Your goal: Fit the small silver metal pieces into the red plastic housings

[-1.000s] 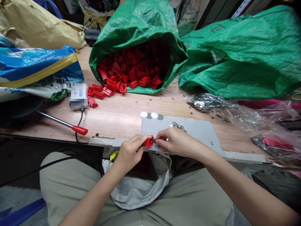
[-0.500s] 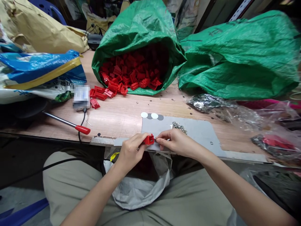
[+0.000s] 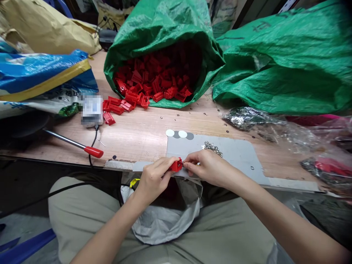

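My left hand (image 3: 154, 177) is closed round a small red plastic part (image 3: 176, 165) at the table's front edge. My right hand (image 3: 206, 167) pinches something tiny against the right side of that part; I cannot make out what it is. Both hands hover over a grey sheet (image 3: 236, 156) on the table. A small heap of shiny metal bits (image 3: 212, 147) lies on the sheet just behind my right hand. Below my hands, a grey plastic bag (image 3: 165, 216) sits open on my lap.
An open green sack (image 3: 154, 22) full of red parts (image 3: 156, 79) lies at the back, some spilled to its left (image 3: 115, 108). A second green sack (image 3: 283, 62) is at right, clear bags (image 3: 310, 146) below it. A red-handled screwdriver (image 3: 75, 145) and a cabled device (image 3: 91, 110) lie at left.
The hands stay together on the red part at the table edge; only the camera view has shifted slightly.
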Demonstrator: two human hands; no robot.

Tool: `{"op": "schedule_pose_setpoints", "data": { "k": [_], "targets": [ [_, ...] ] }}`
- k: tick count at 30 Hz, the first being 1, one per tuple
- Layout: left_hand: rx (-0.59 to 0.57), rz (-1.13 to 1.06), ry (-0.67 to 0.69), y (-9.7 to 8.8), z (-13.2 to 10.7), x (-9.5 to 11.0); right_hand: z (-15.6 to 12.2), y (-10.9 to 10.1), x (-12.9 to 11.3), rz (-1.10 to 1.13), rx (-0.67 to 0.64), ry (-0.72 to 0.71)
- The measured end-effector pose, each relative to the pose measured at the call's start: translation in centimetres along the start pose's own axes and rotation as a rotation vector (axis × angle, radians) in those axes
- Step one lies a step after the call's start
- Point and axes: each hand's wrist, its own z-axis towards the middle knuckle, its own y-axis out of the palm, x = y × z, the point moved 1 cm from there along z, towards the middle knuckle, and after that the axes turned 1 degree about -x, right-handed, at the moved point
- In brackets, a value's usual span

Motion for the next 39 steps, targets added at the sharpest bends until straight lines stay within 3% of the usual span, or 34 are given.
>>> {"op": "schedule_pose_setpoints", "data": {
  "k": [9,18,32,39],
  "targets": [
    [0.021,-0.006,0.006,0.2,0.0,-0.2,0.1,-0.4,0.2,0.15,-0.061,0.02],
    [0.015,0.015,0.014,0.1,-0.1,-0.1,0.2,-0.3,-0.1,0.078,-0.067,0.069],
    [-0.011,0.016,-0.002,0.1,0.0,-0.1,0.2,0.3,-0.8,-0.055,0.03,0.031],
    [0.048,-0.001,-0.033,0.2,0.2,-0.2,-0.7,0.9,0.4,0.217,0.012,0.037]
  ]
}}
